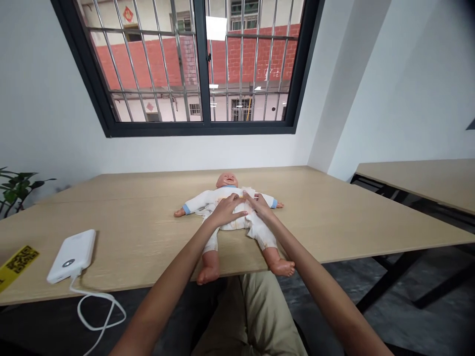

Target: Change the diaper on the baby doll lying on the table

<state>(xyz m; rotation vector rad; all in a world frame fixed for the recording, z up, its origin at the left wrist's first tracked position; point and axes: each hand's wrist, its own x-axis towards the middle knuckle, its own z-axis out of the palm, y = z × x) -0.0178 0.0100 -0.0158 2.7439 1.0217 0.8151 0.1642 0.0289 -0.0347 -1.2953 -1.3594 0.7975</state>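
Note:
A baby doll (226, 180) lies on its back on the wooden table (141, 237), its head toward the window and its feet over the front edge. It wears a white outfit (235, 225) with blue collar and cuffs. My left hand (228, 210) rests on the doll's middle, thumb apart from the fingers. Beside it, my right hand (259, 203) is at the chest and side, its fingertips on the white cloth. Whether the right fingers pinch any cloth is too small to tell.
A white power bank (74, 254) with a looping white cable (107, 295) lies on the left, near a yellow label (17, 264). A plant (18, 190) is at the far left. Another table (426, 180) stands at the right.

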